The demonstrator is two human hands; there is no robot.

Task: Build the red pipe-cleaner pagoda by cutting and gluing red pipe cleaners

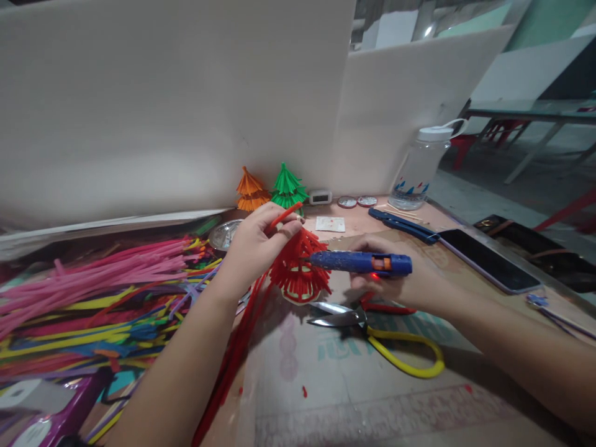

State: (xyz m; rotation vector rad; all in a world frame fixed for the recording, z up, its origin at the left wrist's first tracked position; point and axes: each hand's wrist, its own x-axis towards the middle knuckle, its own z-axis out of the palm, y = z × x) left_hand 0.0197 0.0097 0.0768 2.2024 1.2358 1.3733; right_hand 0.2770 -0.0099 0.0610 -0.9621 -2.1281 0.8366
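My right hand [372, 276] is wrapped round a blue glue gun [358, 262] with a small red light on its underside. Its nozzle points left, at a red tree-shaped craft piece [300, 279] made of short fuzzy strips. Above that piece, my left hand [261, 239] pinches a red pipe cleaner [286, 215]. Whether the left fingers also hold the red tree is hidden. Long red pipe cleaners [233, 351] trail down beside my left forearm. Just below the glue gun lie scissors [367, 326] with one yellow and one red handle, blades apart.
Coloured pipe cleaners [116, 298] heap at left, near a purple device [65, 410]. An orange tree [251, 189] and a green tree [286, 184] stand at the back. A water bottle [416, 171], blue-handled tool [405, 225] and phone [488, 259] are at right.
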